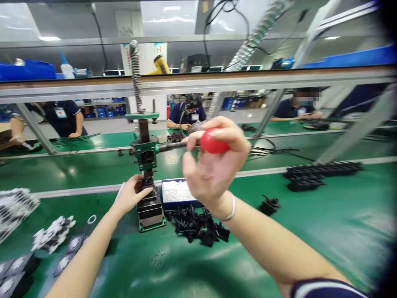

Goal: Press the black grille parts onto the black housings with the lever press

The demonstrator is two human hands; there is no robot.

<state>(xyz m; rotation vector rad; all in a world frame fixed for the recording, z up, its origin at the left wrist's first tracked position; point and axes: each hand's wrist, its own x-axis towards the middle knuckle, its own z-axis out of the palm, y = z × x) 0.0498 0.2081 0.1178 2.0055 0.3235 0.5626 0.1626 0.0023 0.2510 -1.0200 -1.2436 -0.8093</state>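
A green and black hand press with a spring on top stands on the green bench. My right hand, slightly blurred, is wrapped round the red ball knob at the end of the press lever. At the press bed, my left hand has its thumb and fingers closed about the spot under the ram; what lies between them is hidden. Right of the press base is a heap of small black plastic parts. Behind that heap sits a blue box of small white pieces, partly covered by my right hand.
White parts and black parts with white centres lie at left, near a white ring. One black part and rows of black parts are at right. A shelf rail crosses above; co-workers sit beyond.
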